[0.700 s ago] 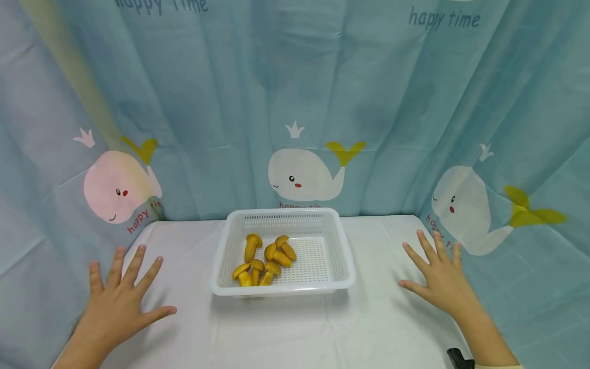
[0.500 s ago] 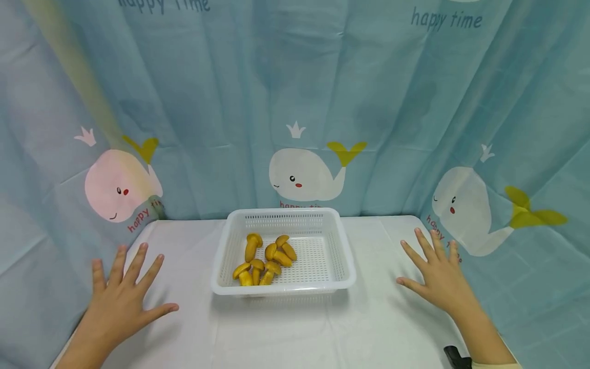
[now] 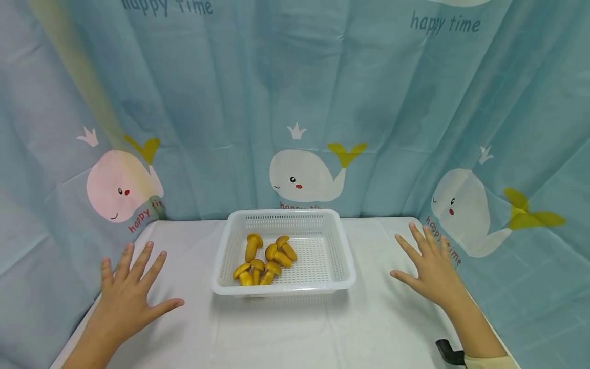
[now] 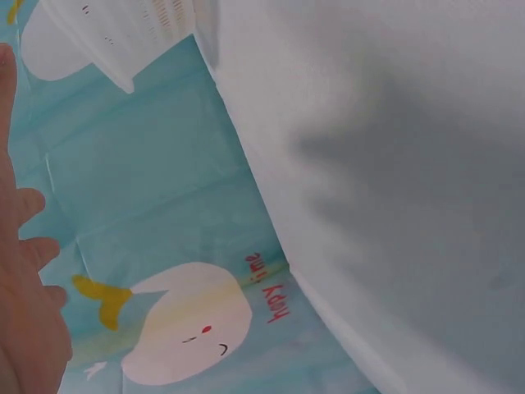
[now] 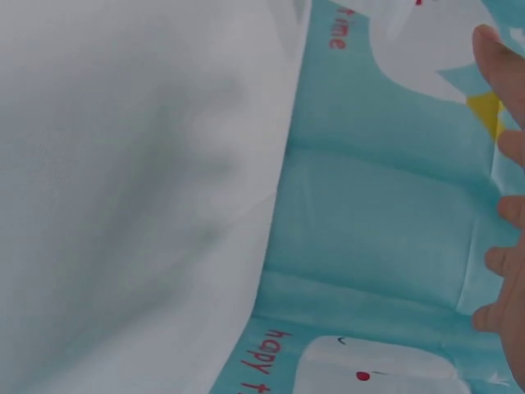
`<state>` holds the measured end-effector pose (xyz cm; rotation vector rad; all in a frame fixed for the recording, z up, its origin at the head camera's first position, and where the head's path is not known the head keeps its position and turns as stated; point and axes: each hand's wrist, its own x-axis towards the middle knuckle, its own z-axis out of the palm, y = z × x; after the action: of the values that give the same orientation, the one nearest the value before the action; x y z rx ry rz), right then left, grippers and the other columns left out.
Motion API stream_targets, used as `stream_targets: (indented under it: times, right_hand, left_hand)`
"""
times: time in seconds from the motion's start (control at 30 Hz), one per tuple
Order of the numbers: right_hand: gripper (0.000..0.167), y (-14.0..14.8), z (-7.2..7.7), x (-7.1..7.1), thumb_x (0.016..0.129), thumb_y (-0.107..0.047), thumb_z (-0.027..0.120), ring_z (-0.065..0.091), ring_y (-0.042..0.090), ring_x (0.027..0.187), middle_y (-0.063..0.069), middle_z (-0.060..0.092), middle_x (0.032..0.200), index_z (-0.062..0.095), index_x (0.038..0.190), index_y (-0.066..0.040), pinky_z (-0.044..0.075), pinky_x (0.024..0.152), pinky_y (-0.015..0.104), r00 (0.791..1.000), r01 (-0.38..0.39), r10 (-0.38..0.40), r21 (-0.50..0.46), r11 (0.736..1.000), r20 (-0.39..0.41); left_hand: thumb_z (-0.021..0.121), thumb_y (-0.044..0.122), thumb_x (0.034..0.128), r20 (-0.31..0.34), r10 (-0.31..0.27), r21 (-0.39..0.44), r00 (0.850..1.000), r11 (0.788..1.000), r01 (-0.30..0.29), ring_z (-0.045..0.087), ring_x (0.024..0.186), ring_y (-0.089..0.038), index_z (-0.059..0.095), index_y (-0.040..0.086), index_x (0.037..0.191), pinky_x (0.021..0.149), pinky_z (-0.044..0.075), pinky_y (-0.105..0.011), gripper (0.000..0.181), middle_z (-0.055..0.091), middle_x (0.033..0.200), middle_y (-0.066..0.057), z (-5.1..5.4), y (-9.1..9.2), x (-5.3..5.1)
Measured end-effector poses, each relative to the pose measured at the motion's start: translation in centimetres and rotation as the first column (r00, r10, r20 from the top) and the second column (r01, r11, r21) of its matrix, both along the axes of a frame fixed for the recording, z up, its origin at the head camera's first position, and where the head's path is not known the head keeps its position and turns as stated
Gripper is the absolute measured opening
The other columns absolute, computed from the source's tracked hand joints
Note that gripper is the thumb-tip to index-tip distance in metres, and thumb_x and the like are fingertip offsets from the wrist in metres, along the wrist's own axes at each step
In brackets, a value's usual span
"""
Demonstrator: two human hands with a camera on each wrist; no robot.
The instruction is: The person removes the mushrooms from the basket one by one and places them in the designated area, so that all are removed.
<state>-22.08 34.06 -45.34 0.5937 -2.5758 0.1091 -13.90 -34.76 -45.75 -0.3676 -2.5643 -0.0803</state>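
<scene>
A white perforated plastic basket stands at the middle of the table in the head view. Several yellow-brown mushrooms lie inside it, mostly in its left half. To the left of the basket, my left hand hovers over the table with fingers spread, holding nothing. On the other side, my right hand is held up with its fingers splayed, also holding nothing. Both hands are apart from the basket. Part of the left hand and of the right hand shows at the edge of each wrist view.
A white cloth covers the table. Blue curtain with whale prints hangs behind and along both sides. A black strap-like piece is at the right wrist, beside a pale sleeve.
Both hands have drifted slightly inward, the left to the right and the right to the left and a little upward. The basket and mushrooms have stayed in place.
</scene>
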Motion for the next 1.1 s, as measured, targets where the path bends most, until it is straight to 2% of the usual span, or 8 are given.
stream_targets:
  times: [0.27,0.47,0.7,0.9,1.1]
  right_hand:
    - [0.093,-1.2,0.5,-0.4,0.081,-0.059,0.079,0.01,0.042,0.158,0.014,0.022,0.17,0.041,0.158,-0.025,0.006,0.12,0.077,1.0,-0.024,0.023,-0.038,0.999,-0.011]
    - [0.09,-2.1,0.7,-0.8,0.082,-0.057,0.079,0.013,0.042,0.157,0.015,0.025,0.168,0.044,0.157,-0.023,0.007,0.121,0.075,0.999,-0.048,0.046,-0.078,0.996,-0.022]
    - [0.09,-3.0,0.9,-1.2,0.081,-0.055,0.081,0.018,0.045,0.155,0.017,0.029,0.167,0.045,0.156,-0.022,0.009,0.122,0.074,0.998,-0.058,0.055,-0.109,0.992,-0.025]
    - [0.091,-3.7,0.9,-1.3,0.078,-0.052,0.084,0.026,0.05,0.15,0.017,0.031,0.166,0.047,0.155,-0.021,0.01,0.123,0.072,0.998,-0.059,0.056,-0.136,0.989,-0.031]
    - [0.088,-4.5,1.1,-1.3,0.081,-0.05,0.083,0.023,0.047,0.152,0.016,0.03,0.166,0.045,0.156,-0.021,0.01,0.123,0.071,0.998,-0.05,0.054,-0.195,0.979,0.014]
  left_hand:
    - [0.082,0.071,0.0673,0.008,-0.057,0.116,0.998,0.992,0.056,0.001,0.159,-0.04,0.038,0.014,0.159,0.118,-0.014,-0.075,0.117,0.019,0.171,-0.012,-0.2,0.9,-0.2]
    - [0.086,0.061,0.0705,0.045,-0.078,0.225,0.996,0.972,0.066,0.001,0.159,-0.04,0.028,0.022,0.164,0.121,-0.018,-0.068,0.117,0.018,0.172,-0.011,-0.3,2.0,-0.2]
    - [0.088,0.054,0.0714,0.059,-0.106,0.326,0.993,0.942,0.081,0.004,0.158,-0.042,0.029,0.02,0.163,0.121,-0.017,-0.068,0.115,0.021,0.17,-0.014,-0.9,3.0,-0.6]
    - [0.086,0.052,0.0758,0.102,-0.104,0.39,0.989,0.919,0.057,0.003,0.158,-0.041,0.029,0.016,0.163,0.122,-0.017,-0.065,0.111,0.02,0.17,-0.015,-1.2,4.0,-0.6]
    - [0.087,0.04,0.0785,0.103,-0.152,0.486,0.983,0.87,0.084,0.005,0.158,-0.04,0.029,0.016,0.163,0.124,-0.012,-0.066,0.106,0.022,0.169,-0.017,-1.5,5.1,-0.7]
